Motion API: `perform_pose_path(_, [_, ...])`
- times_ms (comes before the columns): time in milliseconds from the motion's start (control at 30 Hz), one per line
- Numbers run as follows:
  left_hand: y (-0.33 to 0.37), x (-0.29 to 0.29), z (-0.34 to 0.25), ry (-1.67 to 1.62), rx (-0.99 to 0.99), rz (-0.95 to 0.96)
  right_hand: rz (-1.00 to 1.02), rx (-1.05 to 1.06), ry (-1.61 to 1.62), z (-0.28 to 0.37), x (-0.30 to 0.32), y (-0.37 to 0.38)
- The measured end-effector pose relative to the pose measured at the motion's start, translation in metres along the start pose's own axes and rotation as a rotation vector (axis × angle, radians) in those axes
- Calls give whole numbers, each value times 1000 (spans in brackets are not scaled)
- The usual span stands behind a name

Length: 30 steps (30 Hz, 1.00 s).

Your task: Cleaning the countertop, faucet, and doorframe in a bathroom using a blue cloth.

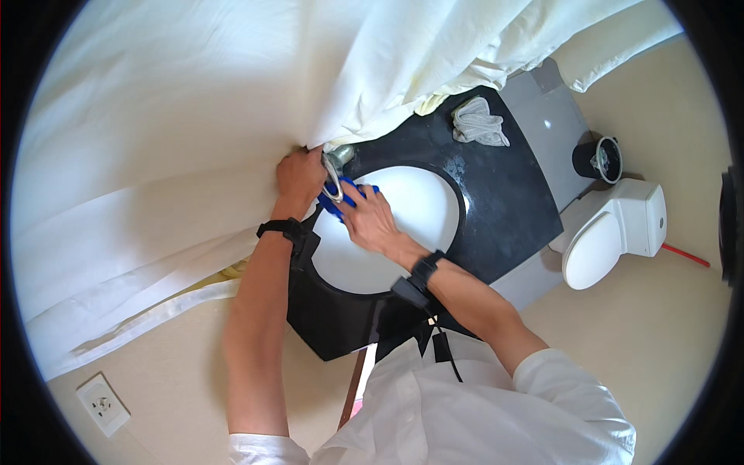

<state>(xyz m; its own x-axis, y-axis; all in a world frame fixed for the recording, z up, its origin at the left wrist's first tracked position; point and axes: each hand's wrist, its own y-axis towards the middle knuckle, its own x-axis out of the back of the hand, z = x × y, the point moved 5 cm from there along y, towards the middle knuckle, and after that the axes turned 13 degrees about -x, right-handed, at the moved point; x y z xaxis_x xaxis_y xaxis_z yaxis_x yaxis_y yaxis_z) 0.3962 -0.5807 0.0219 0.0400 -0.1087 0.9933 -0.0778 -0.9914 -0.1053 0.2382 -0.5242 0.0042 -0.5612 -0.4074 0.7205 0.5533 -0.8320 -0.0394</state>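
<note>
Left of the frame's centre, at the upper-left edge of the white basin [418, 225]: a blue cloth [330, 206], bunched against the metal faucet [341, 157]. Clamped, by the look of it, under the bent fingers of the right hand [373, 219]. Just beside, between faucet and white curtain [155, 155], the left hand [301, 177], fingertips partly hidden; cannot tell whether closed on anything. Probably light, soft and limp as cloth, perhaps slick if wet; best held through the bunched middle. Likely rigid, hard and smooth at the faucet, best gripped around the body.
</note>
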Motion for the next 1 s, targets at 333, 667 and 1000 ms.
perform_pose_path(333, [3, 3, -2, -108, 35, 36, -23, -17, -169, 0, -27, 20])
perform_pose_path(667, [1, 2, 2, -152, 36, 7, -159, -303, -6, 6, -38, 18])
perform_pose_path(1000, [0, -1, 0, -172, 41, 25, -67, -957, 633, -62, -54, 37])
